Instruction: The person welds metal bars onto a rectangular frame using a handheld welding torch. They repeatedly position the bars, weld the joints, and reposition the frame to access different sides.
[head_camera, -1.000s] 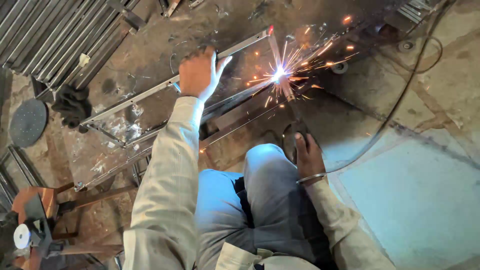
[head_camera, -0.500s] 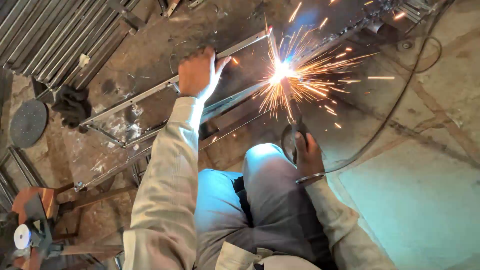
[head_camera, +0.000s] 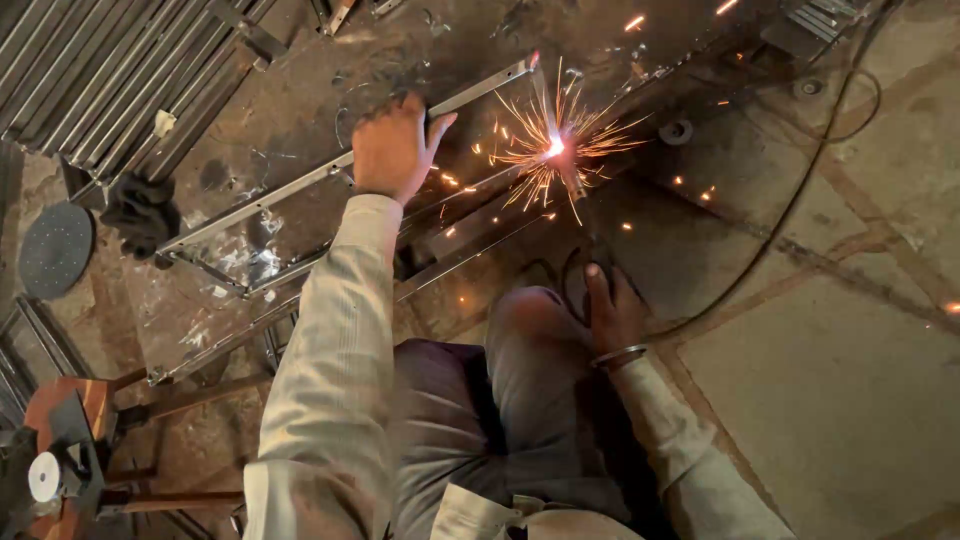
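My left hand (head_camera: 392, 148) presses down on a long steel bar frame (head_camera: 290, 190) that lies on a rusty metal worktable (head_camera: 300, 100). My right hand (head_camera: 612, 312), with a metal bangle at the wrist, grips a welding electrode holder (head_camera: 590, 262). Its rod reaches up to a bright arc (head_camera: 556, 147) at the frame's right end, and orange sparks fly out around it. I crouch over the work with my knees (head_camera: 530, 330) below the frame.
A black cable (head_camera: 800, 190) curves across the concrete floor to the right. A stack of steel bars (head_camera: 110, 70) lies at the upper left, a round grey disc (head_camera: 55, 248) at the left edge. A rusty stand with a white disc (head_camera: 45, 475) stands at lower left.
The arc and spark burst have shifted slightly left along the frame's end. My right hand has risen a little with the holder. My left hand stays on the bar.
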